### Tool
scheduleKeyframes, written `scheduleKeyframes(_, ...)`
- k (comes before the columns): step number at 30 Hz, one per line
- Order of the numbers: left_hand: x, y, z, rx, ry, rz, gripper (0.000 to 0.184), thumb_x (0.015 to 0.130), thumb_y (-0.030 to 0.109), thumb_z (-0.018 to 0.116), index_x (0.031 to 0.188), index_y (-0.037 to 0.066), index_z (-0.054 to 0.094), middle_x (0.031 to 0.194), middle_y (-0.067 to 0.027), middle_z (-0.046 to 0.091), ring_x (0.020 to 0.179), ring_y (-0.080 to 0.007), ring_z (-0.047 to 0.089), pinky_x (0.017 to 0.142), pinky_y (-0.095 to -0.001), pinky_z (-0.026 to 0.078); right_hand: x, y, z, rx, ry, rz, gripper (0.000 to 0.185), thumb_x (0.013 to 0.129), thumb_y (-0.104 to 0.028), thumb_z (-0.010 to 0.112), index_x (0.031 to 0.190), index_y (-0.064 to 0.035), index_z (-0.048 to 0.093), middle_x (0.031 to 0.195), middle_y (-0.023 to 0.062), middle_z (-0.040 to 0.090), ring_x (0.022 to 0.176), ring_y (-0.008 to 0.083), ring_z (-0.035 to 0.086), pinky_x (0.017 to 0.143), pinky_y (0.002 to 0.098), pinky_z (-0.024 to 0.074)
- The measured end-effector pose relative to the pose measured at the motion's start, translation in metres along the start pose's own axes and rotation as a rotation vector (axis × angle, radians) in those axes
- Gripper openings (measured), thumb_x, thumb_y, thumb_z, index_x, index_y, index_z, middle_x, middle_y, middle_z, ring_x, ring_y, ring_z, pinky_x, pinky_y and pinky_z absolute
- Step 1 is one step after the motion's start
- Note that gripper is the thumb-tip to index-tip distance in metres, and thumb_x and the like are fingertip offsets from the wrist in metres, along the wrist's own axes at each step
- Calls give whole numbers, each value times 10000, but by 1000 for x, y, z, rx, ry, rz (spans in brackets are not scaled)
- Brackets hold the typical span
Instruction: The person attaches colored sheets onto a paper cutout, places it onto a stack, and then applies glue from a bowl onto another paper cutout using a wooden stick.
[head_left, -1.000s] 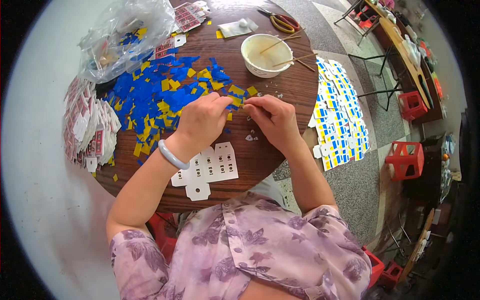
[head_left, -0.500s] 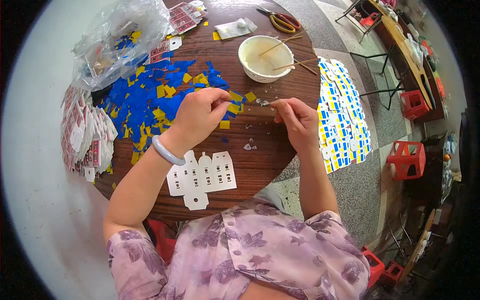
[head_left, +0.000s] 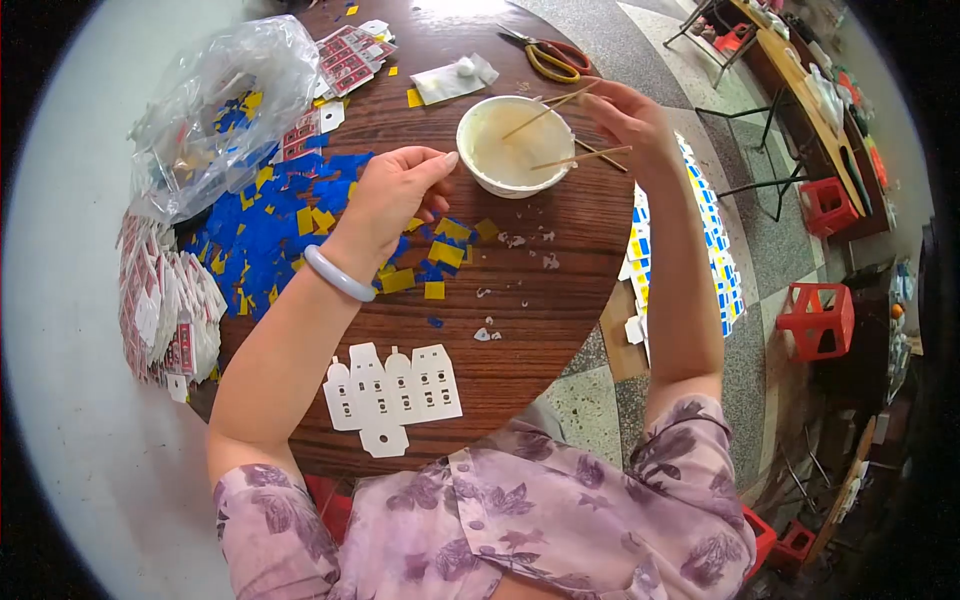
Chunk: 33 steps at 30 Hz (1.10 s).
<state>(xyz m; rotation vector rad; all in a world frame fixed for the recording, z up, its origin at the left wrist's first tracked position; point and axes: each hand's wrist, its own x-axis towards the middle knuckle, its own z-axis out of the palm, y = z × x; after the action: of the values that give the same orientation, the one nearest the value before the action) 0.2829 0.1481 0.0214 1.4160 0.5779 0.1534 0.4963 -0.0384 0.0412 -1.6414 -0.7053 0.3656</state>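
My left hand (head_left: 400, 185), with a pale bangle (head_left: 338, 273) on the wrist, is over the blue and yellow pieces (head_left: 265, 235). Its fingers are apart, and one fingertip is at the left rim of a white bowl (head_left: 515, 188). I cannot tell whether it touches the rim. Pale paste fills the bowl, with thin wooden sticks leaning in it. At the far right of the bowl, my right hand (head_left: 635, 120) has its fingertips closed on the upper end of a wooden stick (head_left: 548, 110). A white die-cut card box blank (head_left: 390, 395) lies flat near the table's front edge.
A clear plastic bag (head_left: 235, 110) and stacked printed cards (head_left: 165, 300) stand at the left. Scissors (head_left: 550, 60) and a small packet (head_left: 453, 80) lie at the back. White scraps (head_left: 487, 335) dot the tabletop. Right of it are rows of blue-yellow-white cards (head_left: 705, 240) and red stools (head_left: 816, 320).
My right hand has moved away from the table's middle, up to the stick at the bowl. My left hand has come off the pieces towards the bowl's left side. The view has shifted slightly.
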Motion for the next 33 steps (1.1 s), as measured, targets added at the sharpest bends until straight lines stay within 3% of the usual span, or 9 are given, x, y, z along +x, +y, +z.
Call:
scheduleKeyframes(5,11,-1,3,-94,-32,-41,136,900,221,627,873,88,635,730,7,621,606,-75,572,542,-199,455,25,5,15,-67,-210,-53,214,890,-137,643,1030,21,676,871,39,680,787,86,607,721,218,487)
scheduleKeyframes(8,13,-2,4,-88,-53,-35,123,899,208,626,869,88,633,733,6,622,615,-79,574,551,-201,459,14,-11,16,-335,-267,-179,197,915,-133,611,1009,26,679,852,39,685,784,89,616,735,233,505)
scheduleKeyframes(11,15,-4,3,-127,-64,-50,117,897,197,627,860,86,631,729,7,619,615,-78,575,552,-204,462,3,-23,8,-343,-196,-204,223,924,-157,603,1012,35,674,854,47,687,795,94,619,754,239,508)
scheduleKeyframes(14,13,-3,5,-164,-83,-56,114,895,193,628,854,87,628,721,7,615,606,-78,574,547,-208,461,9,-5,4,-327,-160,-281,236,884,-202,645,956,15,702,817,74,704,725,89,627,666,236,504)
scheduleKeyframes(17,14,-4,6,-159,-68,-48,122,896,198,627,850,85,625,709,5,610,589,-81,569,541,-211,459,4,-8,7,-328,-214,-162,229,925,-178,603,1008,21,680,835,46,683,780,92,619,727,238,503)
scheduleKeyframes(20,11,-3,7,-138,-62,-53,126,902,199,617,854,83,626,710,0,609,584,-86,566,535,-216,456,3,1,9,-74,-228,-67,226,925,-196,604,1004,-2,688,827,41,683,763,87,617,696,224,494)
scheduleKeyframes(26,0,-4,-2,-117,-39,-67,166,917,205,587,928,51,647,732,-15,613,602,-92,566,541,-214,451,-10,3,-13,138,-34,74,239,920,-234,614,988,-19,690,841,40,679,676,44,547,618,169,431)
scheduleKeyframes(33,-80,1,-12,166,92,99,174,914,151,564,982,23,660,730,5,587,620,-64,532,561,-204,434,-31,3,-28,370,10,-16,206,916,-215,614,964,-34,699,815,14,679,592,12,467,522,149,355)
